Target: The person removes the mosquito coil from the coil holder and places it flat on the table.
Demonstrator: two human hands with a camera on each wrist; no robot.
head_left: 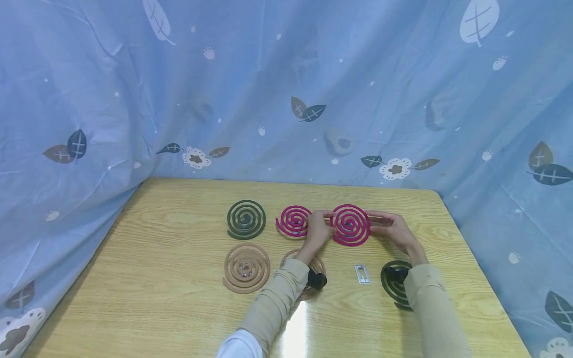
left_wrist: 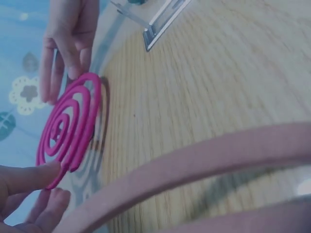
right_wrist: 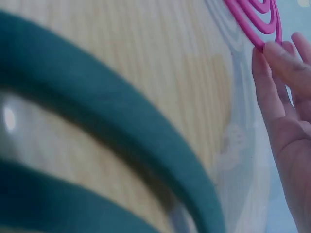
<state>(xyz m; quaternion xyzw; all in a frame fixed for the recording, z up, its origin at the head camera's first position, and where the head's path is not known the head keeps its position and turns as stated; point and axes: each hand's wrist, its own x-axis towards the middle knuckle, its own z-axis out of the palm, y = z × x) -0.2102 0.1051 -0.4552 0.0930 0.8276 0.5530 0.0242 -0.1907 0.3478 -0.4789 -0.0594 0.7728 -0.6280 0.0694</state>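
Observation:
A magenta mosquito coil (head_left: 350, 224) is held up off the table between both hands. My left hand (head_left: 319, 228) pinches its left edge, with the thumb lying on the coil's face in the left wrist view. At the opposite edge, my right hand (head_left: 396, 229) pinches the rim between thumb and fingers (right_wrist: 265, 73). A second magenta coil (head_left: 291, 221) sits just left of my left hand, partly covered by it. To the right of the left forearm lies a small metal coil stand (head_left: 362, 274), bare of any coil.
A dark green coil (head_left: 245, 237) and a brown coil (head_left: 246, 289) lie at left. The left forearm crosses another brown coil (head_left: 322, 263); the right sleeve partly covers another green coil (head_left: 384, 278). Blue patterned cloth (head_left: 268, 99) hangs behind and beside the wooden table (head_left: 156, 278).

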